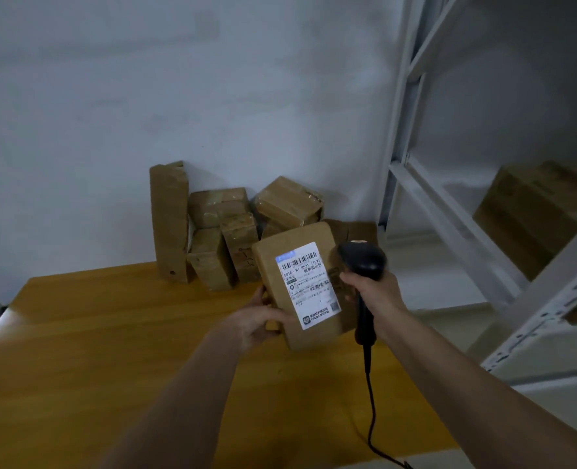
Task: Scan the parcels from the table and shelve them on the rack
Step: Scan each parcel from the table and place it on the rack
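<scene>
I see left hand (258, 321) clamped on brown parcel (273, 265), white barcode label (309, 286) up; right hand (373, 289) wrapped round black scanner (365, 262).

The flat brown cardboard parcel (298, 286) is showing a matt, slightly fibrous face. Its white paper shipping label (309, 285) is lying smooth, with a faint sheen. The black plastic handheld scanner (363, 265) is showing a smooth, semi-gloss shell, and its black cable (370, 411) is looking rubbery. The yellow-brown wooden worktop (111, 333) is presenting a smooth, satin finish. The stacked brown cardboard boxes (219, 228) are carrying glossy clear tape. The pale grey painted metal rack (449, 211) is appearing smooth.
</scene>
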